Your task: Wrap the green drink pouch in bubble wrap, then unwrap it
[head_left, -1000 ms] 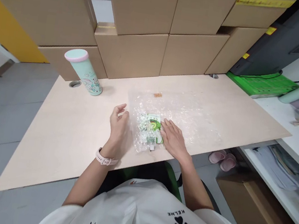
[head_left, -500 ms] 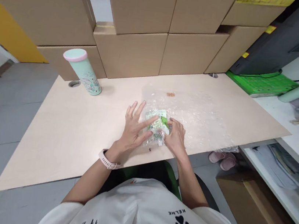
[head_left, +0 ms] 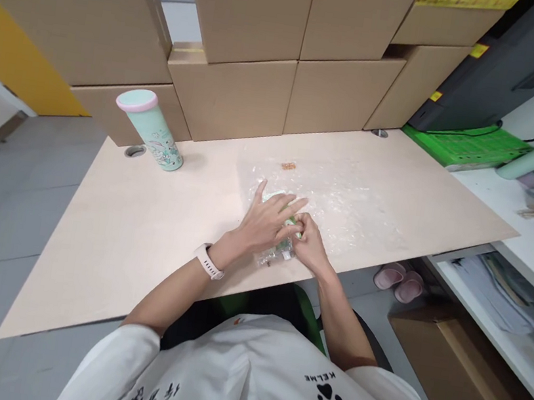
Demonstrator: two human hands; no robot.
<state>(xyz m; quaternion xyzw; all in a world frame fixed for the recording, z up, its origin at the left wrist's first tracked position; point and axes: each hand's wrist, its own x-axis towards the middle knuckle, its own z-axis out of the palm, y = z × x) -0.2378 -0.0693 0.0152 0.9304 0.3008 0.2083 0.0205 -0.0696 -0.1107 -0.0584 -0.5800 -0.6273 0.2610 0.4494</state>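
A small green-and-white packet wrapped in clear bubble wrap lies near the front edge of the pale wooden table. My left hand lies flat on top of it with fingers stretched out, covering most of it. My right hand is at the packet's right side, its fingers curled and pinching the wrapped edge. The bubble wrap sheet spreads out over the table to the right and behind the hands.
A mint tumbler with a pink lid stands at the back left. A small brown piece lies behind the wrap. Stacked cardboard boxes line the back. A green mat and a white shelf sit right.
My left hand has slid further right over the packet and flattened on it. My right hand has closed tighter on the wrap's edge. The packet is more covered than before.
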